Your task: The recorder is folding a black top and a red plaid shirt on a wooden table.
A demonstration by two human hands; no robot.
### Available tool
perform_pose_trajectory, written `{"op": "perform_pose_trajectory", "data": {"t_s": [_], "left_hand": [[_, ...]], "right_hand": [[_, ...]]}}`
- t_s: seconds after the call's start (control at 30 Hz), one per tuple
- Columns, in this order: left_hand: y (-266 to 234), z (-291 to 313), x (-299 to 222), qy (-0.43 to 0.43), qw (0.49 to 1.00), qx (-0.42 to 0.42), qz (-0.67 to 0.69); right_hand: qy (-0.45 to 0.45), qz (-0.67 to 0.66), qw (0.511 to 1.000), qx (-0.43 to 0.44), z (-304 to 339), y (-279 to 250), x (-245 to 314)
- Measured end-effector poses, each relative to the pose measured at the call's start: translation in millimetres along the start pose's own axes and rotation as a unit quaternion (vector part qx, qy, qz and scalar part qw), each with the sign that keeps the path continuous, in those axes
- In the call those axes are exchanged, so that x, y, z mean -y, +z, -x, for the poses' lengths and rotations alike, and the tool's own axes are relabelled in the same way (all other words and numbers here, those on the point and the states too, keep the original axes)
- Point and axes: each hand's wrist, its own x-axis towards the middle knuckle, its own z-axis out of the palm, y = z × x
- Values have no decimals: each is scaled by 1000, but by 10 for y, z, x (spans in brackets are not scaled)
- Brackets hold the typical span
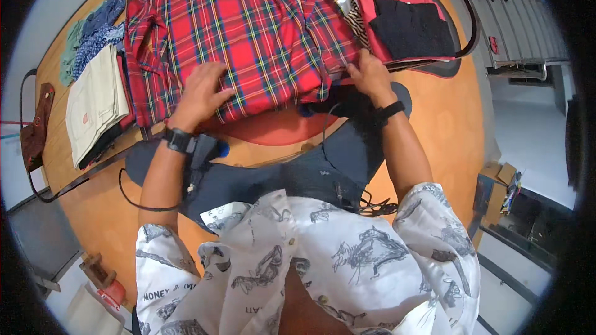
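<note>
Flanking the red plaid shirt (248, 37), folded clothes (96, 108) crowd both sides.

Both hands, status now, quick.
Left hand: open, laid on the red plaid shirt.
Right hand: fingers curled at the shirt's sleeve; whether they grip it cannot be told.
</note>
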Motion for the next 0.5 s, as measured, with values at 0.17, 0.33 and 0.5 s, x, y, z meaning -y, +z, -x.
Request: {"op": "perform_pose_trajectory", "data": {"t_s": [0.17, 0.33, 0.5], "left_hand": [[498, -205, -683, 53, 991, 28, 117], [949, -366, -1099, 68, 986, -14, 151], [1135, -425, -1199, 60, 989, -21, 131]], "right_hand": [[38, 8, 998, -56, -51, 46, 284], [127, -27, 989, -72, -182, 139, 299], [120, -84, 987, -67, -226, 154, 252]]}}
